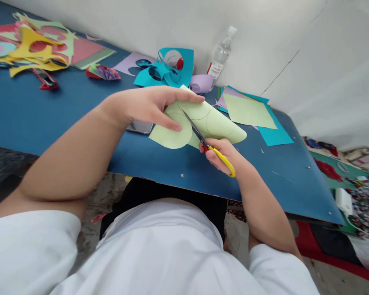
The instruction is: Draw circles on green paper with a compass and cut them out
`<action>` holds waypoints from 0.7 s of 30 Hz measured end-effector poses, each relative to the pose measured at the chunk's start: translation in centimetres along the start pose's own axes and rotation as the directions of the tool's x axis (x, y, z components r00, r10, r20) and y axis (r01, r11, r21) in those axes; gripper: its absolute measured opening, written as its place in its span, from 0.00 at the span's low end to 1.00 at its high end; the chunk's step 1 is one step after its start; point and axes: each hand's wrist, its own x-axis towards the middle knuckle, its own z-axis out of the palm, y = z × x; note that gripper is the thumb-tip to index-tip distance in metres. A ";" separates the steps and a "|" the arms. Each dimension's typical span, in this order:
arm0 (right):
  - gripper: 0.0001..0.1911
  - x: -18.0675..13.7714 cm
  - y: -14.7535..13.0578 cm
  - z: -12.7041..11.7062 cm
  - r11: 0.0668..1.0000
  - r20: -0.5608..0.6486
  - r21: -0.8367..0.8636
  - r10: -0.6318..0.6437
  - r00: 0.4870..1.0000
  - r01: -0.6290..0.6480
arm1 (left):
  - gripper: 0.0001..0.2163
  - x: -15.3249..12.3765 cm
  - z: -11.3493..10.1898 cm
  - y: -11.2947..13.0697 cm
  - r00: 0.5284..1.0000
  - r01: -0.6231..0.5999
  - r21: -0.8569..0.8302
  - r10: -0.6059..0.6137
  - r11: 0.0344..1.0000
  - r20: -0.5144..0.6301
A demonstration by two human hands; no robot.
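My left hand (160,105) grips a light green sheet of paper (215,118), thumb and fingers pressed along its upper left part. Pencilled circles show on the sheet, which curls over toward the right. One rounded edge, cut along a curve, hangs at the lower left. In my right hand (219,153) is a pair of scissors (222,157) with yellow and red handles. Their blades lie against the paper, tips pointing up and left close to my left thumb. A dark phone (140,126) lies on the table, partly hidden under my left wrist.
Blue cut-out paper (184,65) and a plastic bottle (220,55) stand by the wall. Stacked coloured sheets (249,110) lie to the right. Yellow paper scraps (30,47), a red-handled tool (46,78) and a folded paper flower (103,72) are at the left on the blue table (76,119).
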 end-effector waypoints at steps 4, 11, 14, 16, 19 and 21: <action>0.47 0.0 -0.1 -0.1 1.000 0.016 -0.004 -0.016 1.000 0.016 | 0.45 -0.1 0.0 0.7 1.000 0.021 -0.001 -0.021 1.000 0.022; 0.47 -0.2 -0.1 -0.3 1.000 0.034 0.006 0.008 0.999 -0.008 | 0.47 0.0 0.0 1.5 0.995 0.079 -0.012 -0.078 0.997 0.063; 0.47 -0.2 0.0 -0.3 1.000 0.044 0.008 0.016 0.999 -0.017 | 0.49 0.0 0.1 1.5 0.994 0.084 -0.040 -0.081 0.996 0.078; 0.47 -0.2 -0.1 -0.4 1.000 0.059 0.010 0.013 0.998 -0.013 | 0.50 0.1 0.2 1.1 0.996 0.063 -0.073 -0.058 0.995 0.073; 0.46 -0.2 -0.1 -0.5 1.000 0.072 0.004 -0.004 0.997 0.003 | 0.47 0.1 0.2 0.3 0.999 0.016 -0.129 -0.011 0.992 0.038; 0.45 -0.1 -0.2 -0.5 1.000 0.053 -0.006 -0.009 0.999 0.009 | 0.44 0.1 0.2 -0.2 1.000 -0.004 -0.163 0.006 0.987 0.011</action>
